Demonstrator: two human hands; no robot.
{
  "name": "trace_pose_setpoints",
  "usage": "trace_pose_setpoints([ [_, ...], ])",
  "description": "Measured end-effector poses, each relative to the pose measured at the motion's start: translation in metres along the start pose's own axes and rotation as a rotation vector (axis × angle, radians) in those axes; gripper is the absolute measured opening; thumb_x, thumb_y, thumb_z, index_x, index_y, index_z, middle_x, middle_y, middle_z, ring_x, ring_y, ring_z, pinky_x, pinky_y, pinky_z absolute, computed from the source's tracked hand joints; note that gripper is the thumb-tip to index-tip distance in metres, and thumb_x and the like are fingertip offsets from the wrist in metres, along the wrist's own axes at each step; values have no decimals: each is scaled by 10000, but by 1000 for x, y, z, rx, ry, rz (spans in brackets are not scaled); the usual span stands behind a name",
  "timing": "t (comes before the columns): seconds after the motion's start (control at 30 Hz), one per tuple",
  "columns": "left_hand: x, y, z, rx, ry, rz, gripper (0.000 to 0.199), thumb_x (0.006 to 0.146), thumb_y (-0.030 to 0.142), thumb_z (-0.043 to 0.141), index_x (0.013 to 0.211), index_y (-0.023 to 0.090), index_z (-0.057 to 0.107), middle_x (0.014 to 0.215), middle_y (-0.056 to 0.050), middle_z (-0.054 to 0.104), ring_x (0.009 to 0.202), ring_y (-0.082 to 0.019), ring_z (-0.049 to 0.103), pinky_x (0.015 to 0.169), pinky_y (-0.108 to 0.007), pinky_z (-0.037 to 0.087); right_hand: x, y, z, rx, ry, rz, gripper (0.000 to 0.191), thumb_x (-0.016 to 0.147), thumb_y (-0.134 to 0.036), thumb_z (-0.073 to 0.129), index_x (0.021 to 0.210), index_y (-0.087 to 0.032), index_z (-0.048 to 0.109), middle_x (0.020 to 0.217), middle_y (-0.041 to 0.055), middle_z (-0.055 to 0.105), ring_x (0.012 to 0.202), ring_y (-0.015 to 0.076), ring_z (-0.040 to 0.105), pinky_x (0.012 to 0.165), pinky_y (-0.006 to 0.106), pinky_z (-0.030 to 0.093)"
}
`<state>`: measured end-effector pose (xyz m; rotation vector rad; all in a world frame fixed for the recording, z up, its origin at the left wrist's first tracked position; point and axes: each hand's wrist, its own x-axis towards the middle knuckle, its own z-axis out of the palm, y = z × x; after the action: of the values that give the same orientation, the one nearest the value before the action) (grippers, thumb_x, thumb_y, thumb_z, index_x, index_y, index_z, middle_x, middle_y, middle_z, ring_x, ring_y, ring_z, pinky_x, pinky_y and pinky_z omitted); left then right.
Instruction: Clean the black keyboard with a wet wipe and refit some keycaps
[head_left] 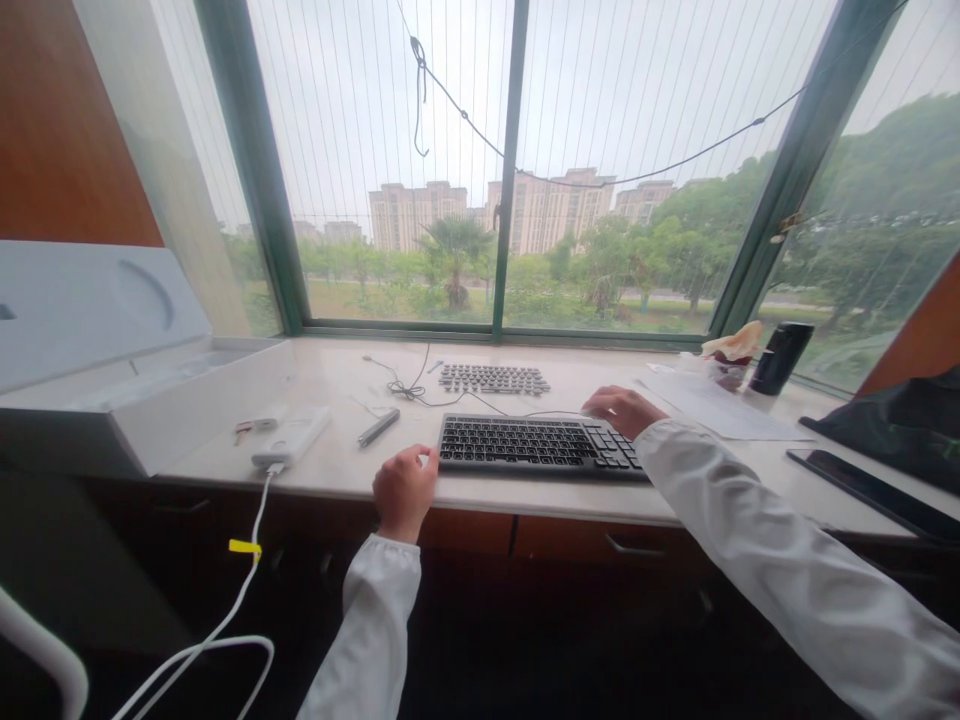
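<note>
A dark computer keyboard (517, 440) lies flat near the front edge of the pale counter. At its left end is my left hand (405, 490), closed, with curled fingers and the thumb against the keyboard's side; some fingertips are hidden. My right hand (626, 410) reaches over the keyboard's far right part, its bent fingers closed at the rear edge; its thumb is partly hidden. Behind the keyboard, small dark keycap-like pieces (495, 380) lie in rows. A thin dark cable (409, 388) lies in loops to their left.
A dark pen-like tool (379, 427) and a white device (292, 437) with a white cable (259, 520) lie left. An open white box (217, 400) stands farther left. Paper (720, 405), a black cylinder (781, 358) and a dark flat device (870, 490) are right. Windows close off the back.
</note>
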<state>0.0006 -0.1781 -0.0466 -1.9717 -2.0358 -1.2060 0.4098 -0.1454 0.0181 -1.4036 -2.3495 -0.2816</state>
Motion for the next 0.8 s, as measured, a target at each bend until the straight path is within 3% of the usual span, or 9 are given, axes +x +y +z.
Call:
trace_pose_setpoints([
  [0.1,1,0,0,5,-5,0,281,860,444,523,767,285,735,662,-24,676,610,-195,583,554,-281,228,1,0,2,-31,41,116,249,901,-231,518,953,-189,757,971,89,709,890,190,659,864,302,494],
  [0.27,1,-1,0,18,-3,-1,285,862,450,519,778,288,737,684,-25,683,612,-194,577,553,-280,226,8,-13,24,-87,-15,257,204,867,-228,571,935,-206,761,956,69,716,855,179,664,825,276,490],
  [0.47,1,-1,1,24,4,2,273,856,456,527,768,299,733,669,-14,676,615,-201,580,551,-279,223,19,-30,40,-129,-102,307,185,842,-208,585,846,-162,764,927,118,717,829,196,664,770,277,481],
  [0.6,1,0,0,23,3,0,277,857,456,529,776,291,736,679,-22,682,623,-204,584,551,-278,225,19,-29,31,-79,-108,278,128,797,-224,645,800,-198,770,846,69,734,809,183,670,769,257,484],
  [0.8,0,2,-2,33,-19,-9,280,861,449,528,791,285,745,701,-30,692,655,-214,610,557,-278,273,3,-10,3,-12,99,343,238,870,-319,572,961,-202,758,927,72,746,845,195,680,793,291,512],
])
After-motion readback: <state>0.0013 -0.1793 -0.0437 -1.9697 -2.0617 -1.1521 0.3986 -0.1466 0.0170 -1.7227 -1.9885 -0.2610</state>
